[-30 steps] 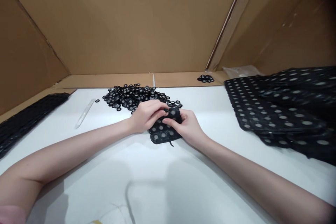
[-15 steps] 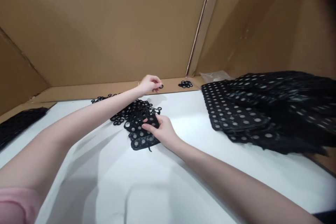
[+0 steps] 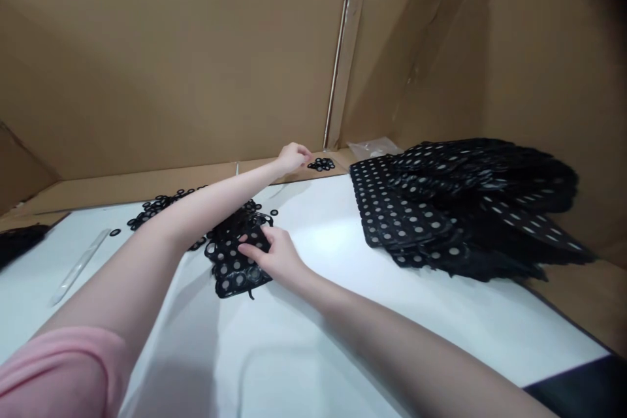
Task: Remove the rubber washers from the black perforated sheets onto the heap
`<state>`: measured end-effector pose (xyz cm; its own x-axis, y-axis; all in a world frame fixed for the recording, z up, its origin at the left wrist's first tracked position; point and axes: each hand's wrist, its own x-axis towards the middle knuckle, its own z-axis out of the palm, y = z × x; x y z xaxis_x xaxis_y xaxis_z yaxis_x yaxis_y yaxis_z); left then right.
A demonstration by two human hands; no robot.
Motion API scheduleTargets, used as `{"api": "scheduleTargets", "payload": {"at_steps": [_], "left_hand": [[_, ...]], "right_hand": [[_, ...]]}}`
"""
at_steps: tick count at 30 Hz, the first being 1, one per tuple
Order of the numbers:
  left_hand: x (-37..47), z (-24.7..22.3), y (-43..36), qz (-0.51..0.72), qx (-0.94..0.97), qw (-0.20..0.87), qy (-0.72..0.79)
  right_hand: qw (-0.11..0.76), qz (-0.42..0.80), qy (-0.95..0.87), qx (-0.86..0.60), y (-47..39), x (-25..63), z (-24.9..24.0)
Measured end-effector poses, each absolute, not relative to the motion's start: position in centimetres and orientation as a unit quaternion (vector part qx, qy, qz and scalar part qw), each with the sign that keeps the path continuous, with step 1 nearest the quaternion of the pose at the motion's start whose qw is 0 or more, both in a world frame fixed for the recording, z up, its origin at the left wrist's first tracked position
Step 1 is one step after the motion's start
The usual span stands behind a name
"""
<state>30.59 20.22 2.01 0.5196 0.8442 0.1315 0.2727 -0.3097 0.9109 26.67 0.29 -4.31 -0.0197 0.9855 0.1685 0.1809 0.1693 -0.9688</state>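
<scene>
Left hand (image 3: pixel 292 158), fingers together, reaches beside the small ring pile (image 3: pixel 321 164) at the table's (image 3: pixel 343 313) far edge. Right hand (image 3: pixel 277 255) presses fingers flat on the perforated sheet (image 3: pixel 230 268). Step: depositing a separated ring; next requires another pick.

White table (image 3: pixel 343 313) with black rings (image 3: pixel 161 204), sheets (image 3: pixel 441 209)

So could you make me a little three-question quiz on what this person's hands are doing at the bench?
1. True or false: the right hand rests on a small black rubber sheet with round holes.
2. The left hand reaches toward: A) the clear plastic strip; B) the small far pile of black rings; C) the big stack of black perforated sheets.
3. What colour is the tabletop?

Key: 1 true; 2 B; 3 white.
</scene>
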Motion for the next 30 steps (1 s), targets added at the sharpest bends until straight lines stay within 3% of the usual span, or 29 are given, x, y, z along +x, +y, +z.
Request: {"api": "scheduleTargets", "payload": {"at_steps": [3,6,13,16,23,30], "left_hand": [[25.2,2.1,15.7,0.357,0.784,0.408,0.301],[19.0,1.6,9.8,0.409,0.864,0.245,0.163],[12.0,-0.7,3.8,0.453,0.885,-0.062,0.089],[11.7,-1.7,4.2,0.429,0.895,-0.046,0.115],[12.2,-2.8,4.6,0.412,0.867,0.166,0.225],[12.3,-3.6,5.1,0.388,0.899,0.088,0.183]], "right_hand": [[0.499,0.402,-0.59,-0.492,0.6,26.9,-4.6],[0.509,0.415,-0.589,-0.47,0.7,27.0,-4.5],[0.506,0.435,-0.602,-0.438,0.7,27.1,-4.4],[0.5,0.435,-0.601,-0.446,0.7,27.2,-4.6],[0.454,0.355,-0.649,-0.497,0.5,27.1,-4.7],[0.454,0.368,-0.637,-0.502,0.5,27.0,-4.5]]}}
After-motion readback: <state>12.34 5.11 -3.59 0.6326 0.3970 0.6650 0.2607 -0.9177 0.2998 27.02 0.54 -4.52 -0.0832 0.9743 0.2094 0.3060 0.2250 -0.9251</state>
